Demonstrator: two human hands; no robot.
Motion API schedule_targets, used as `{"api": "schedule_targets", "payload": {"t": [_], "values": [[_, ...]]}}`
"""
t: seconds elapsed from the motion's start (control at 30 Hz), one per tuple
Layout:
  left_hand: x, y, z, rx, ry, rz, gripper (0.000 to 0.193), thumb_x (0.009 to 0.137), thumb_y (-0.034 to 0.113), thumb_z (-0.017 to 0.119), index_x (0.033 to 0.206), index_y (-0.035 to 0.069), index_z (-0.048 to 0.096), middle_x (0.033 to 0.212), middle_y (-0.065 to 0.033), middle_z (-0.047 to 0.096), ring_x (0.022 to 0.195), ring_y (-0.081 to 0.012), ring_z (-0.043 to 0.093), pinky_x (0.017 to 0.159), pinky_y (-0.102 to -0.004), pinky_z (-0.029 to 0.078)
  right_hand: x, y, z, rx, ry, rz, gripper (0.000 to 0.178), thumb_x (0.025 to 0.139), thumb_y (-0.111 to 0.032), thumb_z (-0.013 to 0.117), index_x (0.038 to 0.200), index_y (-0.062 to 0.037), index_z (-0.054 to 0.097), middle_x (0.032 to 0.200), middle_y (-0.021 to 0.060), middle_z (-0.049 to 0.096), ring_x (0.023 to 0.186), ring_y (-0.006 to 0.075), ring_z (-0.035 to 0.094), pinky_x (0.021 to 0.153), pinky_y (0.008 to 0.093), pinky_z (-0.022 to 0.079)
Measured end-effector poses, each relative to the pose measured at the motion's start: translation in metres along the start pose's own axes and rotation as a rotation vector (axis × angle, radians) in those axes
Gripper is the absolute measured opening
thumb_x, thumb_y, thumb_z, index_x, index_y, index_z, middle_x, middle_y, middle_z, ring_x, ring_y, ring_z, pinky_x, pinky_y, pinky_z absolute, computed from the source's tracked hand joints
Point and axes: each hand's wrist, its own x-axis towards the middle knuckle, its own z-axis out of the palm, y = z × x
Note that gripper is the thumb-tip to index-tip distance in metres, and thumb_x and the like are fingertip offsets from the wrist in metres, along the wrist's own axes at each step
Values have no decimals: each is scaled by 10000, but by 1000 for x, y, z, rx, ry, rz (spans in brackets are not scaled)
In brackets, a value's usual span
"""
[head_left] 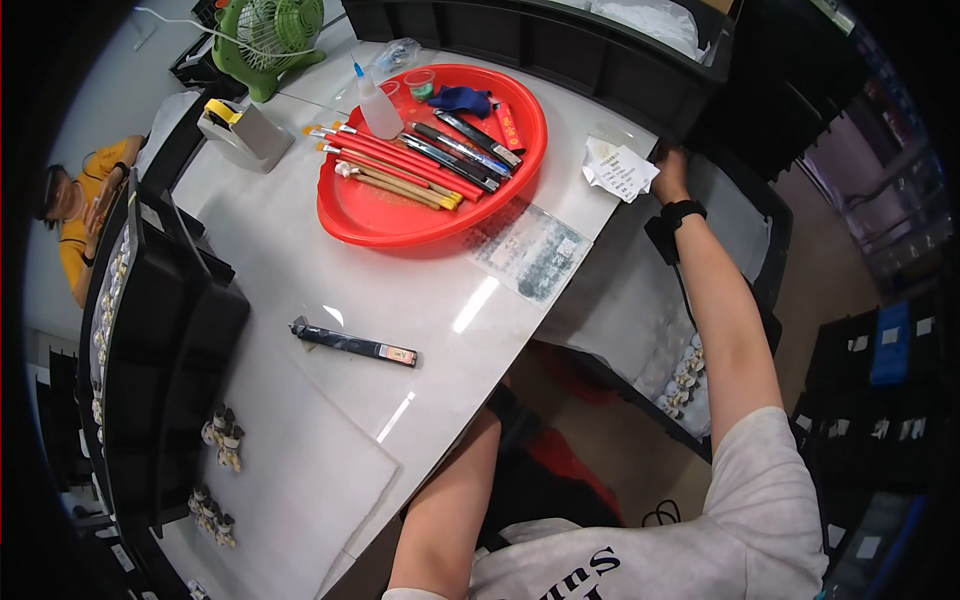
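My right arm reaches far out to the right. My right hand (672, 175) is beside the table's far right corner, near a crumpled white paper label (621, 170) and the far end of a black crate (778, 215). Its fingers are turned away and mostly hidden, so what they touch does not show. Below the table edge my left forearm (452, 500) disappears, and the left hand is out of sight. Inside the crate lie white sheets and a row of small white-and-dark figurines (683, 378). On the white table (300, 270) lies a black box cutter (355, 342).
A red basin (345, 225) holds brushes, pens and a squeeze bottle (378, 108). Behind it stand a green fan (262, 45) and a tape dispenser (245, 137). Small figurine clusters (222, 437) sit beside a black crate (180, 350) at left. Another person (95, 205) is at far left.
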Motion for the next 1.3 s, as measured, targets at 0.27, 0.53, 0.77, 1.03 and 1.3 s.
{"api": "schedule_targets", "payload": {"t": [0.27, 0.53, 0.77, 1.03, 1.3], "values": [[-18, 40, -42, 14, 110, 61, 168, 830, 135, 556, 962, 31, 556, 863, -28, 572, 743, -109, 516, 638, -270, 433, -107, -38, -24, -7, -4, -159, 275, 649, -5, 564, 923, -1, 560, 1060, 168, 539, 984, 343, 502, 837, 347, 412], [-73, 139, -65, -373, -202, -158, 207, 863, 99, 486, 1050, 28, 541, 979, -88, 587, 875, -168, 563, 713, -263, 472, -112, -44, 0, -449, -454, -69, 504, 752, -419, 533, 1129, -85, 509, 1355, 111, 280, 1257, 279, 230, 923, 570, 234], [-162, 193, -140, -425, -398, -176, 198, 831, 16, 533, 1028, 8, 554, 951, -62, 604, 772, -91, 556, 692, -211, 465, -114, -84, 2, -603, -357, -66, 453, 758, -383, 544, 1122, -115, 516, 1278, 109, 385, 1211, 279, 307, 920, 541, 261], [-245, 217, -220, -430, -81, 0, 155, 826, -26, 522, 976, -13, 561, 934, -60, 584, 811, -106, 548, 693, -214, 448, -176, -151, -63, 530, 109, 81, 323, 716, -26, 579, 1037, -36, 542, 953, 91, 602, 871, 201, 567, 707, 278, 447], [-267, 266, -317, -300, 276, 426, 199, 726, -112, 553, 886, -6, 603, 912, -118, 606, 715, -172, 587, 630, -237, 472, -241, -328, -103, 1249, -211, 54, 267, 789, -9, 526, 1054, -4, 494, 876, 43, 539, 731, 74, 487, 639, 189, 396]]}}
